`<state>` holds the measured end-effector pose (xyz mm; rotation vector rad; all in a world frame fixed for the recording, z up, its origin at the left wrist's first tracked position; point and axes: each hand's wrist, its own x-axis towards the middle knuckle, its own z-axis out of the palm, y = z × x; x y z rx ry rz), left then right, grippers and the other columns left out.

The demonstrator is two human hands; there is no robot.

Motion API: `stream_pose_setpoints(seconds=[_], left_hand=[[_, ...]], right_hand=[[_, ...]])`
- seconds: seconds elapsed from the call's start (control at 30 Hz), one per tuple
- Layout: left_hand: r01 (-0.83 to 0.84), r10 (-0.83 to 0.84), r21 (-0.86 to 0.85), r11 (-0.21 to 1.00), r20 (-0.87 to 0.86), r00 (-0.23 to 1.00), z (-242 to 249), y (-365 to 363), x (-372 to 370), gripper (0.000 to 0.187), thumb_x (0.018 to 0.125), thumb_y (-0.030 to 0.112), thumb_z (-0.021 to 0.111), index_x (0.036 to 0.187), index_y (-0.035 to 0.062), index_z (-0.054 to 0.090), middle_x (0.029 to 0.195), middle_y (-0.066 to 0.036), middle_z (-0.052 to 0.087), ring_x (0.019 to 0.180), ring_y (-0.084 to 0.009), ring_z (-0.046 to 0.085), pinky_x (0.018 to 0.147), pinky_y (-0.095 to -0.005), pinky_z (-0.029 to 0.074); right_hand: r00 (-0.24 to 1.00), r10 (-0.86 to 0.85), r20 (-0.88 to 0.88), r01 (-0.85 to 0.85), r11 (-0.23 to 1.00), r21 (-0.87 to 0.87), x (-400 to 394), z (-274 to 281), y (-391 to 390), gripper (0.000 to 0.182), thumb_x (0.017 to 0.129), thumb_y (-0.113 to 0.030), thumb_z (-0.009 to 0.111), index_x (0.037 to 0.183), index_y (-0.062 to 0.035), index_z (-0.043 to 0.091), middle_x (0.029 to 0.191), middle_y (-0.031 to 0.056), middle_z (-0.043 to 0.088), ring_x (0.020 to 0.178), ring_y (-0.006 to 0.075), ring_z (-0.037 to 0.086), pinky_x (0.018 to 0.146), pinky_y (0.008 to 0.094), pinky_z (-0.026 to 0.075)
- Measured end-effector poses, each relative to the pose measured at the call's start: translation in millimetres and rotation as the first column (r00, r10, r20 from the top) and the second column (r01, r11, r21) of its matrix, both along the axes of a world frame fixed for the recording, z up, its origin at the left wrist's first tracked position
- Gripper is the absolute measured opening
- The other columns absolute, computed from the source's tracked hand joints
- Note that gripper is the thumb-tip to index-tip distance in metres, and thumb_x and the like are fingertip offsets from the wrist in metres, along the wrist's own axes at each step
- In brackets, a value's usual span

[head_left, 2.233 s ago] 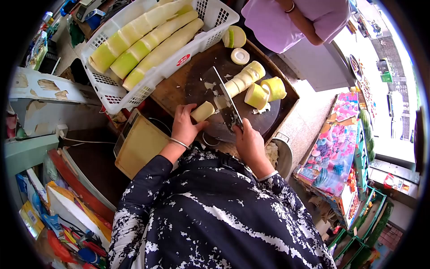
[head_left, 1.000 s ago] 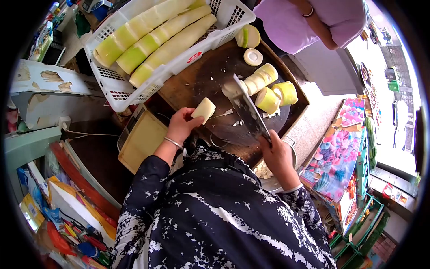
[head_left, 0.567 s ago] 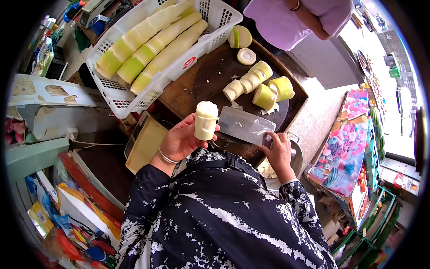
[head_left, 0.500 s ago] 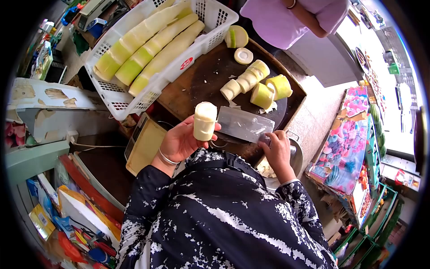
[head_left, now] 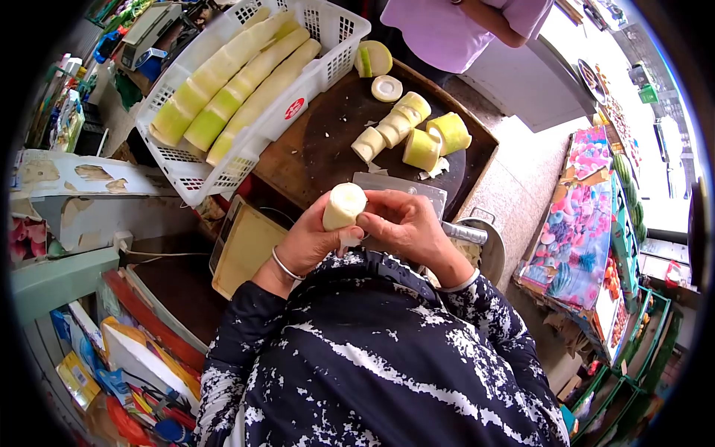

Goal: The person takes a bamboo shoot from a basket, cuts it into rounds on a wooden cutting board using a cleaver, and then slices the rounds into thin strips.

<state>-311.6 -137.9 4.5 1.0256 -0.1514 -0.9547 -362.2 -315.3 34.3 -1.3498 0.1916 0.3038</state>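
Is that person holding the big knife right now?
No: the knife lies on the round board with its handle free, while the left hand and right hand both touch a pale piece.

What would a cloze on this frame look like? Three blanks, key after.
The count of thick pale pieces between the left hand and right hand is ____. In the picture, the cleaver's blade lies to the ____ of its handle. The basket holding the long stems is ____ in colour.

Missing words: one; left; white.

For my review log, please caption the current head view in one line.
Both hands at a pale piece, with the cleaver lying on the board beyond.
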Motion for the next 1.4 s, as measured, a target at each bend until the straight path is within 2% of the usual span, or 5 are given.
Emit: stream_pose_setpoints(seconds=[0.33,0.8,0.9,1.33,1.4], left_hand=[[-0.028,0.004,0.210,0.977,0.117,0.993,5,2,-10,0.039,0.078,0.020,0.074,0.108,0.0084,0.053,0.082,0.005,0.055,0.065,-0.0020,0.049,0.052,-0.0170,0.041],[-0.050,-0.034,0.236,0.970,0.337,0.941,-12,-1,-24,0.037,0.077,0.022,0.075,0.105,0.0085,0.055,0.076,0.005,0.056,0.057,-0.0024,0.046,0.047,-0.0175,0.038],[0.013,-0.043,0.225,0.974,0.128,0.991,-13,3,-22,0.041,0.076,0.020,0.075,0.109,0.0084,0.054,0.076,0.002,0.058,0.054,-0.0036,0.049,0.044,-0.0173,0.039],[0.251,-0.248,0.051,0.967,-0.064,0.967,12,4,-10,0.033,0.081,0.019,0.067,0.106,0.0045,0.052,0.073,0.002,0.052,0.052,-0.0055,0.047,0.043,-0.0192,0.041],[0.288,-0.286,0.013,0.958,-0.084,0.955,11,4,-9,0.032,0.081,0.020,0.067,0.105,0.0045,0.052,0.073,0.001,0.053,0.053,-0.0058,0.048,0.043,-0.0195,0.042]], right_hand=[[0.999,0.027,-0.031,-0.024,0.996,0.088,-4,-10,2,0.036,0.086,-0.013,0.063,0.115,0.0073,0.056,0.091,0.0049,0.064,0.079,0.0050,0.057,0.069,0.0196,0.048],[0.999,0.011,-0.039,-0.020,0.975,-0.221,-9,-16,4,0.032,0.077,-0.010,0.059,0.105,0.0056,0.063,0.082,0.0057,0.065,0.075,0.0070,0.056,0.069,0.0237,0.049],[0.998,0.053,-0.028,-0.058,0.972,-0.230,-7,-17,1,0.030,0.082,-0.013,0.059,0.106,0.0046,0.063,0.081,0.0055,0.066,0.075,0.0065,0.056,0.067,0.0232,0.049],[0.974,0.214,-0.073,-0.225,0.949,-0.219,-2,5,-22,0.026,0.086,-0.010,0.056,0.105,0.0051,0.063,0.082,0.0044,0.064,0.074,0.0060,0.055,0.065,0.0222,0.047],[0.971,0.200,0.129,-0.174,0.967,-0.189,-3,17,-19,0.029,0.084,-0.007,0.055,0.109,0.0055,0.060,0.089,0.0061,0.064,0.080,0.0082,0.056,0.072,0.0236,0.048]])
